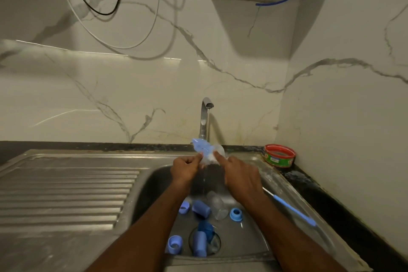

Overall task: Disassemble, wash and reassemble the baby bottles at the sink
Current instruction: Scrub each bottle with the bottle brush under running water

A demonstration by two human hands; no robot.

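Note:
Under the running tap [206, 115] I hold a small clear bottle part with a light-blue piece [202, 147] sticking up from it. My left hand [185, 168] pinches it from the left. My right hand [239, 174] touches it with the index finger stretched out, the other fingers curled. In the sink basin [154, 185] lie a clear bottle [217, 205], blue caps [201, 208] and blue rings [235, 214], some over the drain [204, 242].
A blue-handled bottle brush [291, 208] lies on the sink's right rim. A red-and-green round tub [279, 155] stands on the dark counter at the back right. The ribbed drainboard [66, 192] spreads to the left. Cables hang on the marble wall above.

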